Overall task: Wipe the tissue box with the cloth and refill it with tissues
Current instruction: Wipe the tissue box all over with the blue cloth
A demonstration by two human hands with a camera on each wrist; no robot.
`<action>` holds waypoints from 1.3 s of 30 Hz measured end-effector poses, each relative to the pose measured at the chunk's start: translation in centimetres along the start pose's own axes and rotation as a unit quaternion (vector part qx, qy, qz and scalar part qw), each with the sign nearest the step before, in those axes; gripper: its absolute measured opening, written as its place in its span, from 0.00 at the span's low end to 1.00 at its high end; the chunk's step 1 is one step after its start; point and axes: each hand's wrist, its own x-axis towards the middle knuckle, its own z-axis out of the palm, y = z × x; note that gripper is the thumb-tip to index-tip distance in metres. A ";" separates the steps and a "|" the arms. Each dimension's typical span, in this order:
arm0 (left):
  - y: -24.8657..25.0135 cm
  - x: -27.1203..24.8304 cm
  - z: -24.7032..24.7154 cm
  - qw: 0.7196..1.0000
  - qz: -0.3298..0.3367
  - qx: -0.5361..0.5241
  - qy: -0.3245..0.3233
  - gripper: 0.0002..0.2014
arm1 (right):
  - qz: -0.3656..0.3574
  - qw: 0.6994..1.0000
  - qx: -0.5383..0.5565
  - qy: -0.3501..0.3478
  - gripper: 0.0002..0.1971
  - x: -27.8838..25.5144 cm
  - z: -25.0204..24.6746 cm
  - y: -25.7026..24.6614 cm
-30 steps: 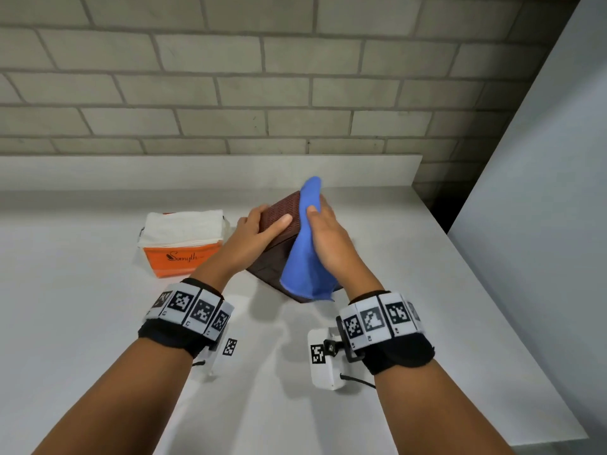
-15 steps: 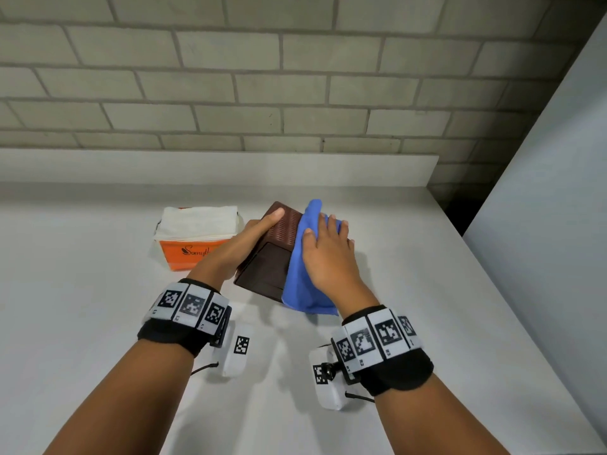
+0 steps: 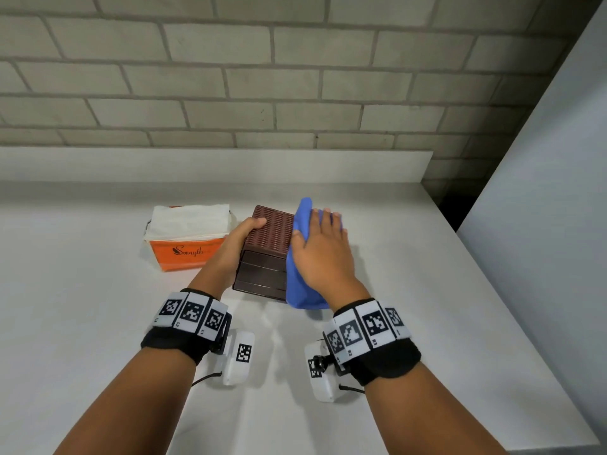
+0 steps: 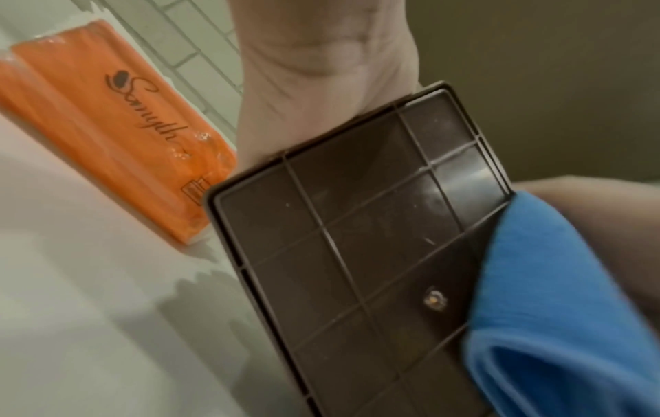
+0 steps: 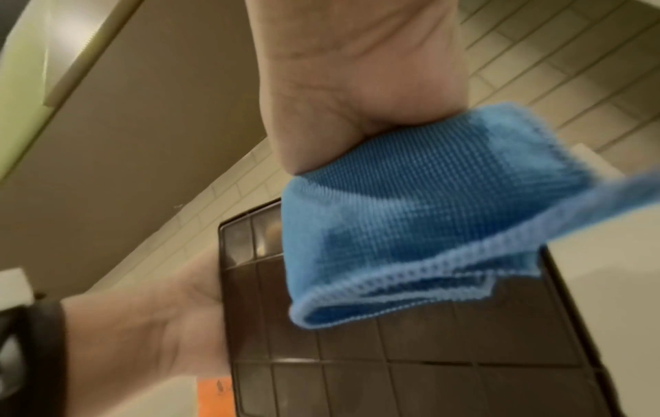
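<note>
A brown tissue box (image 3: pixel 270 236) with a ribbed side facing up is tipped so its gridded underside (image 4: pixel 357 239) faces me. My left hand (image 3: pixel 244 233) grips its left edge, fingers curled over the ribbed face. My right hand (image 3: pixel 323 246) lies flat with straight fingers and presses a blue cloth (image 3: pixel 303 289) against the box's right part. The cloth drapes down over the near right corner (image 5: pixel 410 214). An orange pack of white tissues (image 3: pixel 187 239) lies on the counter just left of the box.
The white counter (image 3: pixel 98 323) ends at a low white backsplash (image 3: pixel 213 164) under a brick wall. A tall white panel (image 3: pixel 542 224) rises on the right, with a dark gap (image 3: pixel 456 208) beside it. The counter's right edge runs diagonally toward me.
The box has come down from a raised tilt to lie lower by the counter. My right hand has flattened and slid the cloth across the box. My left hand keeps its grip.
</note>
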 end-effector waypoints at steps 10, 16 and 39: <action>-0.5 0.7 -0.3 0.999 0.005 -0.052 0.010 0.13 | 0.008 0.993 0.121 -0.001 0.29 0.8 -0.5 2.9; -1.5 0.1 -0.1 0.989 -0.012 -0.134 0.056 0.16 | 0.161 0.800 0.578 -0.029 0.24 1.0 0.8 4.5; -0.6 -0.1 -0.3 0.990 -0.058 -0.125 0.018 0.25 | 0.050 0.866 0.492 0.076 0.22 -0.9 -3.2 3.6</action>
